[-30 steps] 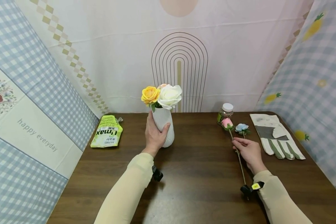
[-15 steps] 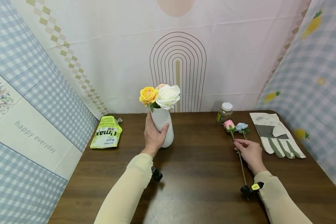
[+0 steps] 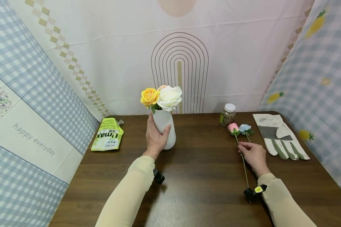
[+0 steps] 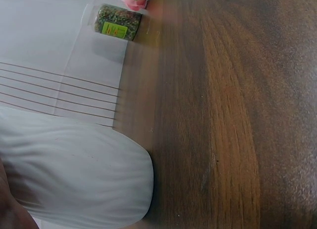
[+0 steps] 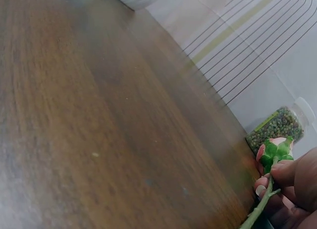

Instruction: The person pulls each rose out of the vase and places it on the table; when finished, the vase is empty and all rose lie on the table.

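Note:
A white ribbed vase [image 3: 166, 129] is gripped round its side by my left hand [image 3: 156, 135]. Out of its mouth stand a yellow rose [image 3: 149, 96], a white rose [image 3: 169, 98] and a peach bloom mostly hidden behind them. At the right, my right hand [image 3: 253, 154] pinches the thin stem of a pink rose [image 3: 233, 127] between thumb and fingers. The right wrist view shows the thumb pressed on the green stem [image 5: 261, 205] just under the bloom. Beside the pink rose lies a blue flower [image 3: 245, 129], its stem partly hidden by my right hand.
A lidded jar [image 3: 227, 115] of small green and brown bits stands at the back, behind the pink rose. White and grey work gloves [image 3: 278, 135] lie at the right. A bright green packet [image 3: 108, 134] lies at the back left of the wooden table [image 3: 199, 189].
The pink rose's head has dipped slightly downward and toward the blue flower, in my right hand's pinch. My left hand keeps its hold on the vase. The head view has shifted a little.

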`<state>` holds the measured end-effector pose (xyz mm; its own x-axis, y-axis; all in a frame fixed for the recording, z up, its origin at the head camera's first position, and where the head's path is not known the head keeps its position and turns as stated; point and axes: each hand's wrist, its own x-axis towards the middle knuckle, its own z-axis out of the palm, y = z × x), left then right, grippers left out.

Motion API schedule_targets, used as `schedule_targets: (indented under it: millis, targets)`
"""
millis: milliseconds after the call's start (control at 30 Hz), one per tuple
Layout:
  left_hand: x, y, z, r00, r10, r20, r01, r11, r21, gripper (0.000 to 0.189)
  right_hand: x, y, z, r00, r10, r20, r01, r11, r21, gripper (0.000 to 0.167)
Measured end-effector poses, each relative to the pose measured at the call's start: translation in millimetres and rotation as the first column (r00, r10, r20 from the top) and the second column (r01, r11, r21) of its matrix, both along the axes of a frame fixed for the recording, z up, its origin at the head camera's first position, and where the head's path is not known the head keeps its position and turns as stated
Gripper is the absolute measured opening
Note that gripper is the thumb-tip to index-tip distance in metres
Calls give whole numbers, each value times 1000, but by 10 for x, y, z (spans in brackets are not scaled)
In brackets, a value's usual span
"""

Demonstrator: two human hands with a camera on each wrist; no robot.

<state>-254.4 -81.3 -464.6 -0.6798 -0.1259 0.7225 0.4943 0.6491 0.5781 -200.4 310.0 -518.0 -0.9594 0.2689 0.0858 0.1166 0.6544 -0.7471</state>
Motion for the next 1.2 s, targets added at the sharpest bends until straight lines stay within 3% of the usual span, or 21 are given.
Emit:
schedule_targets:
  millis: [400, 867, 1200]
  targets:
    - [7, -9, 8, 1000, 0, 21, 0, 1000, -5, 90, 1, 6, -8, 999, -9, -42, 11, 998, 56, 26]
    - [7, 0, -2, 1000, 4, 11, -4, 1000, -8, 89, 33, 27, -7, 1000, -10, -7, 10, 1000, 24, 33]
    - [17, 10, 9, 1000, -6, 25, 6, 1000, 1, 89, 64, 3, 188, 997, -17, -77, 18, 1000, 18, 31]
